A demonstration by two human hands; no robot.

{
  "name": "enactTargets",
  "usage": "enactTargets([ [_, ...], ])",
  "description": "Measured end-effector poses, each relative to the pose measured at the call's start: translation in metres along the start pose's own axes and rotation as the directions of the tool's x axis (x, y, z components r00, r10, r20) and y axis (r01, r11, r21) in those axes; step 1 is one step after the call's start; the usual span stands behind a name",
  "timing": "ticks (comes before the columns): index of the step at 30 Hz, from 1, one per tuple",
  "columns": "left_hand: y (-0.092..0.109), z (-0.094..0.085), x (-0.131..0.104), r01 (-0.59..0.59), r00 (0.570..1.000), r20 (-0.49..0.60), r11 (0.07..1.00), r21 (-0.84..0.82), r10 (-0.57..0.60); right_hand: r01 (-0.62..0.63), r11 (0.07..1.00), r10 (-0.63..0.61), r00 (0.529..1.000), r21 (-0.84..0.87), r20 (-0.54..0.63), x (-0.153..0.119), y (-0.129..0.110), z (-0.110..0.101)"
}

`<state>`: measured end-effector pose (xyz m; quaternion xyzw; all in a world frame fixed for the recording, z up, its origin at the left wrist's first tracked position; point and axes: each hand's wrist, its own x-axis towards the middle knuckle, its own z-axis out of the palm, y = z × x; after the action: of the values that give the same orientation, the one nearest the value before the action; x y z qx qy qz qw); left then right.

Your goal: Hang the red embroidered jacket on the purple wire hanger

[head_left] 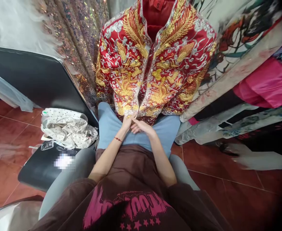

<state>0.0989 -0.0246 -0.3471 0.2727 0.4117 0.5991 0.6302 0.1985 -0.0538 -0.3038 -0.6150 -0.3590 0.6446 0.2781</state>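
A red jacket, thickly embroidered in gold and silver, hangs upright in front of me with its lower edge at my knees. My left hand, a thin red bracelet at its wrist, is closed at the bottom of the jacket's front edge. From the other side my right hand reaches in, its fingers bent and its index finger meeting the left fingers. Anything small between the right fingertips is too small to make out. Both hands are above my lap, over light blue cloth.
On my left stands a black chair holding folded dotted white cloth and small items. Sequined fabric hangs behind it. Several garments, one bright pink, hang close on the right above red floor tiles.
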Motion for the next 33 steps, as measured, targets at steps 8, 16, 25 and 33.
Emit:
enactTargets([
  [8, -0.012, 0.001, -0.024, -0.019, 0.998, 0.051, 0.999, -0.045, 0.021, 0.399, 0.89, -0.455, 0.793, -0.22, -0.404, -0.011, 0.003, -0.009],
  [16, 0.0, -0.001, -0.027, -0.182, 0.982, 0.066, 0.981, 0.066, 0.178, 0.383, 0.908, -0.352, 0.916, 0.168, -0.191, 0.003, 0.002, -0.012],
  [25, -0.006, -0.007, -0.029, -0.225, 0.971, 0.107, 0.965, 0.131, 0.212, 0.433, 0.858, -0.512, 0.77, -0.277, -0.381, -0.021, -0.005, -0.008],
  [33, -0.015, 0.013, 0.015, -0.011, 0.997, -0.076, 0.978, -0.209, -0.005, 0.332, 0.942, -0.335, 0.906, -0.059, -0.258, 0.03, -0.039, -0.016],
])
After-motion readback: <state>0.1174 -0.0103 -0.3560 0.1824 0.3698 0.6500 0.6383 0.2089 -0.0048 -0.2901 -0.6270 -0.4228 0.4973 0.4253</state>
